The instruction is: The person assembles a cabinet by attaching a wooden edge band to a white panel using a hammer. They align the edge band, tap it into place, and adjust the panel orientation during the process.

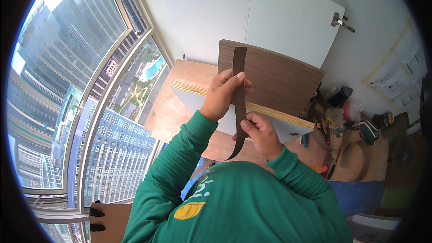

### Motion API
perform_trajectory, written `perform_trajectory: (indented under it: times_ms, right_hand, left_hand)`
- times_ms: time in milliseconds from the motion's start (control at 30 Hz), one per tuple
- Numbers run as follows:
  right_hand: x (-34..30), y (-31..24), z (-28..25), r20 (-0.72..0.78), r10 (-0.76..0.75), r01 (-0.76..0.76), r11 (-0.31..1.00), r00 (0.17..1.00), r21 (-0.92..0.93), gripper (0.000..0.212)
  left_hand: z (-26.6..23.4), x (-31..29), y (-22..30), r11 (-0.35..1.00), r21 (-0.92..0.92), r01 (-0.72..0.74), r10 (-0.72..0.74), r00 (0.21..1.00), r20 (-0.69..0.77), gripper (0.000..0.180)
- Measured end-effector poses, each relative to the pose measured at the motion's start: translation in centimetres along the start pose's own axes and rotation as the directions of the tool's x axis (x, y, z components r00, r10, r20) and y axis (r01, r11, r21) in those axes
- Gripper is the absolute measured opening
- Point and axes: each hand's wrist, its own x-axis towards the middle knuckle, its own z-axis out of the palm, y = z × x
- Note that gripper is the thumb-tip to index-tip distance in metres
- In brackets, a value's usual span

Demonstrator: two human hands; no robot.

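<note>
A long dark brown strip of edge banding (pixel 240 101) runs upright in front of me, its lower end curling toward my body. My left hand (pixel 221 93) pinches it in the upper part, thumb over the face. Lower down, my right hand (pixel 262 136) grips the same strip between thumb and fingers. Just beyond the hands stands a white panel (pixel 285 128) with a bare plywood edge turned up. Behind that panel, a brown wood-grain board (pixel 279 74) stands on edge.
The plywood worktop (pixel 166 101) stretches beneath the panels. At right lie coiled banding (pixel 353 158), a clothes iron (pixel 369 131), a black bottle (pixel 340 96) and several tools. White cabinet doors (pixel 288 22) with hinges are at the wall behind. Tall windows (pixel 81 108) line the left.
</note>
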Motion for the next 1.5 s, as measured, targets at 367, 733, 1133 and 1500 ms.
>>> perform_trajectory:
  times_ms: [367,733,1133,1500]
  right_hand:
    - [-1.3,-6.5,-2.5,-0.344,-0.234,0.183,0.968,0.909,-0.174,0.022]
    - [-1.4,-15.2,-6.5,-0.436,-0.422,0.342,0.905,0.795,-0.252,0.017]
    - [0.1,-20.5,-7.5,-0.424,-0.491,0.337,0.858,0.761,-0.388,0.024]
    - [-1.9,-31.3,-8.9,-0.307,-0.550,0.334,0.773,0.777,-0.539,0.051]
  left_hand:
    - [-0.7,1.4,-0.8,0.997,-0.041,-0.060,0.064,0.993,0.099,0.043]
    - [-0.6,2.3,-1.4,0.985,0.165,-0.049,0.034,0.995,0.093,0.033]
    - [0.8,1.8,-1.9,0.721,0.634,-0.280,0.115,0.950,0.289,0.029]
    - [2.0,1.0,-1.1,0.075,0.771,-0.632,0.146,0.772,0.618,0.030]
